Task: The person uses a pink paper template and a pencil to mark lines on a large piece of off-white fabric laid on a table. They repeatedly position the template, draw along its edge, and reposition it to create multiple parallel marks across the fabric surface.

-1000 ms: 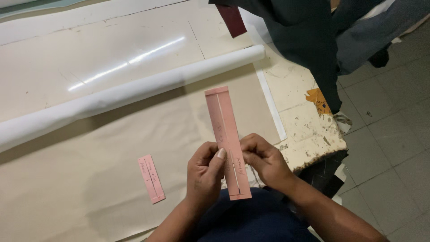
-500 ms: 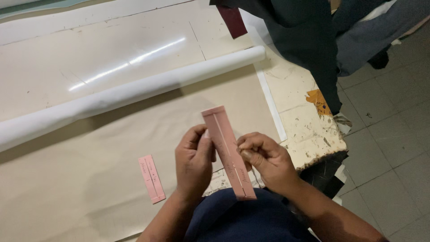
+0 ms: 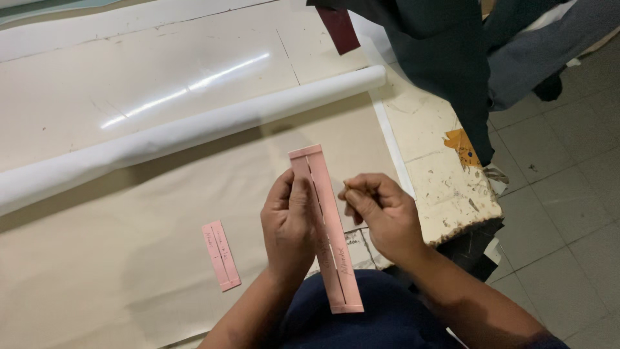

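The left hand (image 3: 289, 223) clamps thumb and fingers on the long pink strip (image 3: 325, 226), held up just over the table's near edge; a firm, level hold would probably keep its slot steady. The right hand (image 3: 381, 216), just beside the strip, pinches its fingertips together, on what I cannot tell. Farther off lie a short pink strip (image 3: 221, 254) on tan paper (image 3: 129, 245) and a white roll (image 3: 194, 132).

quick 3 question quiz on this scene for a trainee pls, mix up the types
1. True or false: the left hand grips the long pink strip.
2. Which lies flat on the brown paper? A) short pink strip B) scissors C) ruler
3. Fill in: the white paper roll lies ____ the hands, farther up the table.

Key: 1 true; 2 A; 3 beyond. The right hand is beside the strip, fingers pinched.
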Motion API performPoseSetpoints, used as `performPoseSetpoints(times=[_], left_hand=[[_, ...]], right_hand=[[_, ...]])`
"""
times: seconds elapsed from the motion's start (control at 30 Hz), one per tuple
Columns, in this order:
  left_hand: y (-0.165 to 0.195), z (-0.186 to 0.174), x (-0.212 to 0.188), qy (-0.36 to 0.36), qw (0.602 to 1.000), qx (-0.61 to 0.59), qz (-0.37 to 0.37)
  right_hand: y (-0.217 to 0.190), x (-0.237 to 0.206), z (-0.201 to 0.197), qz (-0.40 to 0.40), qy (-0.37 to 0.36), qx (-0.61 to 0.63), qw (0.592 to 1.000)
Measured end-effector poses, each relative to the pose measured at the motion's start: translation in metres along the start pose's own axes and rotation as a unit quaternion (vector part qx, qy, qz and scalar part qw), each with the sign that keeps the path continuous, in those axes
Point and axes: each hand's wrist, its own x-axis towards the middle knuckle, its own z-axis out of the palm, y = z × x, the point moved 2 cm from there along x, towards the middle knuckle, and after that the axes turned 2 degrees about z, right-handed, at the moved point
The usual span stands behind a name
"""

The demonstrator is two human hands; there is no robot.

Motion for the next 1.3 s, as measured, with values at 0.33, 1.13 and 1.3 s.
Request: performPoseSetpoints(times=[0.33, 1.13, 1.3], left_hand=[[-0.004, 0.01, 0.0, -0.002, 0.992, -0.077, -0.097], [0.0, 0.011, -0.018, -0.015, 0.984, -0.117, -0.131], [0.002, 0.011, -0.019, -0.019, 0.987, -0.106, -0.123]], right_hand=[[0.005, 0.022, 0.007, -0.004, -0.052, 0.054, 0.997], [-0.011, -0.003, 0.01, -0.106, -0.077, -0.064, 0.989], [-0.015, -0.005, 0.007, -0.211, -0.067, -0.163, 0.962]])
